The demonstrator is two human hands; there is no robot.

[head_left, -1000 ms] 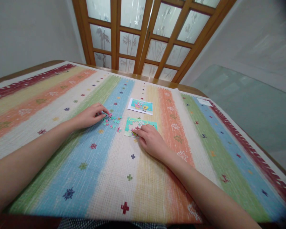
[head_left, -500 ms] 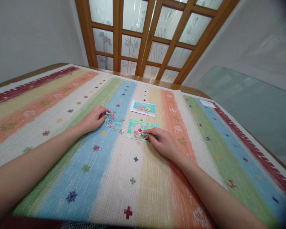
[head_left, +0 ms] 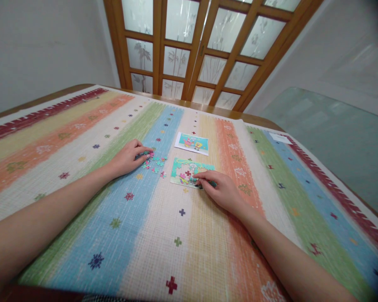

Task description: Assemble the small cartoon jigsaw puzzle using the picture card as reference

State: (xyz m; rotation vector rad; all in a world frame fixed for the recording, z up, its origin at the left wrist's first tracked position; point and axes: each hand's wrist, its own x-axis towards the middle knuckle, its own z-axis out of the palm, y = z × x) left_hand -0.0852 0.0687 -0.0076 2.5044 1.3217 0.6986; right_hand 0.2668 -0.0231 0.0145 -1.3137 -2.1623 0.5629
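A partly assembled jigsaw puzzle [head_left: 178, 167] lies flat on the striped tablecloth, with cartoon figures and gaps where the cloth shows through. Over its lower right part is my right hand [head_left: 219, 188], thumb and forefinger pinched on what looks like a puzzle piece, mostly hidden by the fingers. To the left, loose puzzle pieces [head_left: 158, 162] in turquoise and pink are heaped on a blue stripe. My left hand [head_left: 129, 158] reaches into the heap's upper left edge, its forefinger and thumb closed around a small pink piece. Behind the puzzle rests a printed picture card [head_left: 192, 144] with similar figures.
A tablecloth [head_left: 154, 218] with coloured stripes and small printed motifs covers the wooden table. A small white paper [head_left: 280, 138] lies near the far right edge. Beyond stand wood-framed glass doors [head_left: 179, 46], and a pale green glass-like panel [head_left: 330, 142] is at right.
My left thumb and forefinger have moved slightly right, further over the loose pieces. My right hand stays at the puzzle's lower right. The whole view has shifted a little.
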